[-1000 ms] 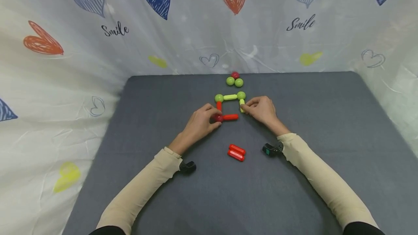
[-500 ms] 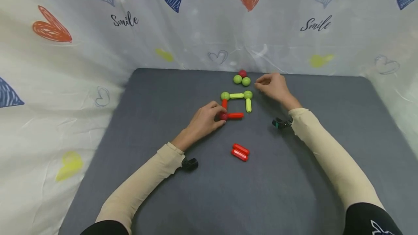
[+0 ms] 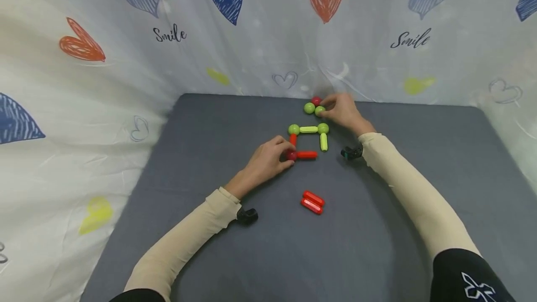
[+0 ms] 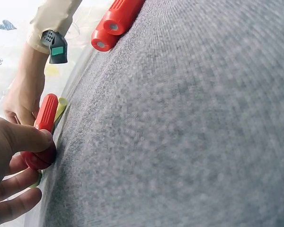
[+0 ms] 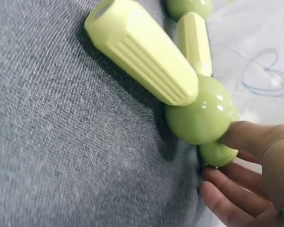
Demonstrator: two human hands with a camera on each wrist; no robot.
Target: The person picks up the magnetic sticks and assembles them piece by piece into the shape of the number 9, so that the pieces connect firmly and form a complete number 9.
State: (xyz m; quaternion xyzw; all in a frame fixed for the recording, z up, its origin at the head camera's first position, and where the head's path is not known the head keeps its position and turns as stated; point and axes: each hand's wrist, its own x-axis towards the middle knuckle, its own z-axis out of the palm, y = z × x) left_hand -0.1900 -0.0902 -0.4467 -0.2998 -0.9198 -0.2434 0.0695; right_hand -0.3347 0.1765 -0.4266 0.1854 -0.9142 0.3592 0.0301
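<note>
My left hand holds a red ball between thumb and fingers at the near left corner of a ball-and-stick frame. One red stick runs right from that ball. Another red stick leads back to a green ball. From there a yellow-green stick reaches a second green ball, with a yellow-green stick pointing toward me, its end free. Behind the frame, my right hand pinches a loose green ball, partly hidden in the right wrist view by the corner ball.
Beside the pinched ball lie another green ball and a red ball, near the table's back edge. Two loose red sticks lie side by side nearer me on the grey cloth. A white patterned curtain hangs behind.
My right hand has let go of the near end of the yellow-green stick and moved back to the loose green ball. The left hand keeps its hold on the red ball.
</note>
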